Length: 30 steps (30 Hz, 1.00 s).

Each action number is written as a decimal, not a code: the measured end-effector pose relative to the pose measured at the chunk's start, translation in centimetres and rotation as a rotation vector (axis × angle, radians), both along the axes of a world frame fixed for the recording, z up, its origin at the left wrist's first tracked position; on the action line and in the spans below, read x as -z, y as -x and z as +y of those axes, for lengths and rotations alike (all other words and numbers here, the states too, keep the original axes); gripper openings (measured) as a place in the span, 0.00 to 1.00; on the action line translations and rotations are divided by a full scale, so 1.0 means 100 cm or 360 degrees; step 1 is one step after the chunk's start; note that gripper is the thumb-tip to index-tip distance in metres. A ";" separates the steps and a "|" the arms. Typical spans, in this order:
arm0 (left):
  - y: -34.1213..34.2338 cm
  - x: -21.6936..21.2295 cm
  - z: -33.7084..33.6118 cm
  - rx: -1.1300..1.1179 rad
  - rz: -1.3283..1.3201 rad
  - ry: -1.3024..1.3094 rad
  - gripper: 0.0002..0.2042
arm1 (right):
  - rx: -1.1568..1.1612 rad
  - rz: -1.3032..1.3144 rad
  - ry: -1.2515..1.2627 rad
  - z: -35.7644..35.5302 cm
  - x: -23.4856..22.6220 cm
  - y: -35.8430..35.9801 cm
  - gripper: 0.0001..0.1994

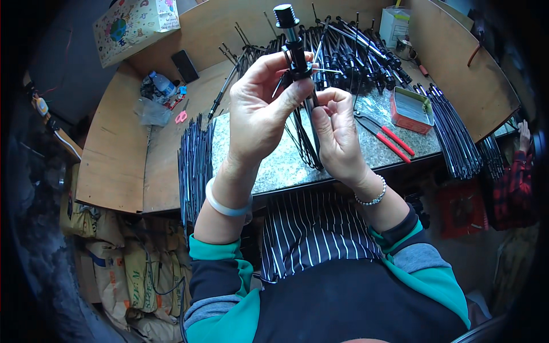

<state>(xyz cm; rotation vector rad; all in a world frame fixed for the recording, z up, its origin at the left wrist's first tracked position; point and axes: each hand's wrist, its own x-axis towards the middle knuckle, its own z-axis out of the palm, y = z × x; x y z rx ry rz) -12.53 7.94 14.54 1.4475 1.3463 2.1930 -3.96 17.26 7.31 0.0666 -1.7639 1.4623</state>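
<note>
In front of me, above the table, I hold up a black and silver umbrella frame (293, 43), a ridged black cap at its top end. My left hand (260, 103) is closed round its upper part, thumb and fingers at the black collar. Lower down, my right hand (340, 128) pinches the shaft between thumb and fingers. Thin black ribs (303, 137) hang in loops below and between the hands. A thin bright wire or rod (327, 70) sticks out to the right from the collar. My fingers partly hide the middle of the frame.
Red-handled pliers (389, 137) and an open tin (413, 111) lie right of my hands. Many similar frames (354, 54) are piled behind. Bundles of black ribs stand left (194, 166) and right (454, 134). Pink scissors (181, 116) lie left. A co-worker's hand (523, 136) shows far right.
</note>
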 end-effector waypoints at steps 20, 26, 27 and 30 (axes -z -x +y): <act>-0.006 0.005 -0.014 -0.0118 0.0108 -0.0076 0.16 | -0.0684 0.0170 0.0552 0.022 0.004 -0.005 0.10; -0.002 0.003 -0.013 0.0029 0.0143 -0.0094 0.15 | -0.1004 0.0192 0.0627 0.034 0.003 -0.003 0.08; -0.001 0.003 -0.013 0.0031 0.0147 -0.0090 0.15 | -0.1004 0.0198 0.0629 0.035 0.004 -0.003 0.08; 0.000 0.003 -0.013 0.0070 0.0160 -0.0074 0.14 | -0.1019 0.0179 0.0609 0.037 0.006 -0.003 0.08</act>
